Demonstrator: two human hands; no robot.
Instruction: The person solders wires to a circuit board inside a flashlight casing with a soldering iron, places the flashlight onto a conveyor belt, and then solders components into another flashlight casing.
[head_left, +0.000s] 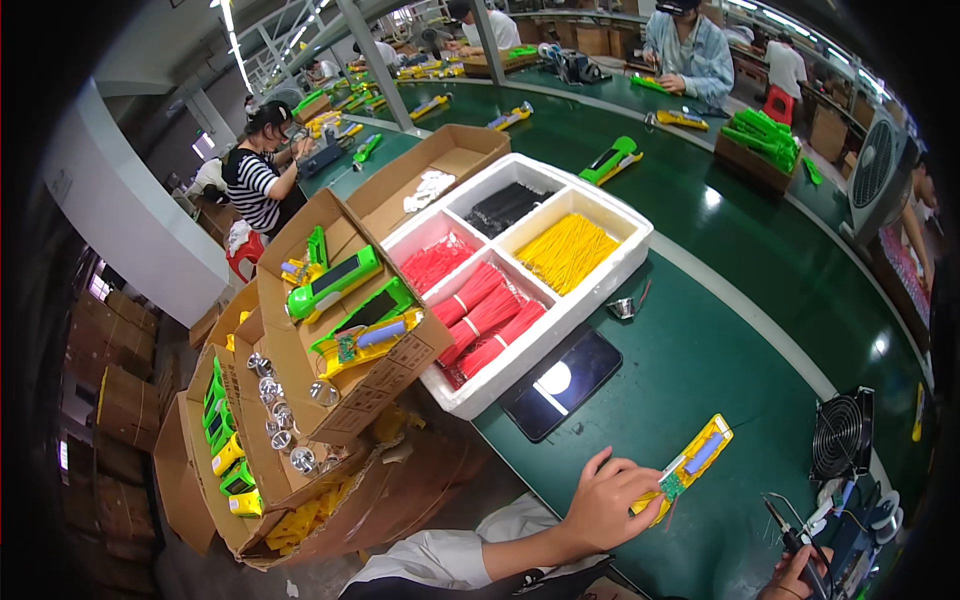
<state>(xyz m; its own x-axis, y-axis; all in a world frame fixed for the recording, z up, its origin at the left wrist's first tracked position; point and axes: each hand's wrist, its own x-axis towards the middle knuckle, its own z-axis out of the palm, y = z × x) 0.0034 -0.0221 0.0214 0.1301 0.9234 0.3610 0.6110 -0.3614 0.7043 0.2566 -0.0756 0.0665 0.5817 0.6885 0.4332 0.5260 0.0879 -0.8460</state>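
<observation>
My left hand (606, 503) grips the near end of a yellow plastic half-shell (690, 474), fingers bent over its edge. Inside the shell lie a blue cylindrical battery (705, 453) and a small green circuit board (671, 486). The shell rests slanted on the green table, with thin red wire beside its near end. At the lower right, my right hand (794, 576) is closed round the black handle of a soldering iron (799, 542). The iron's tip points up and left, apart from the shell. The lower part of my right hand is cut off by the picture edge.
A white foam box (460, 400) holds red, black and yellow wires. Near it lies a dark phone (563, 384). A small black fan (842, 434) and solder spool (886, 512) stand right. Cardboard boxes (385, 400) with green-yellow lamps flank the left. Co-workers sit along the green conveyor (730, 230).
</observation>
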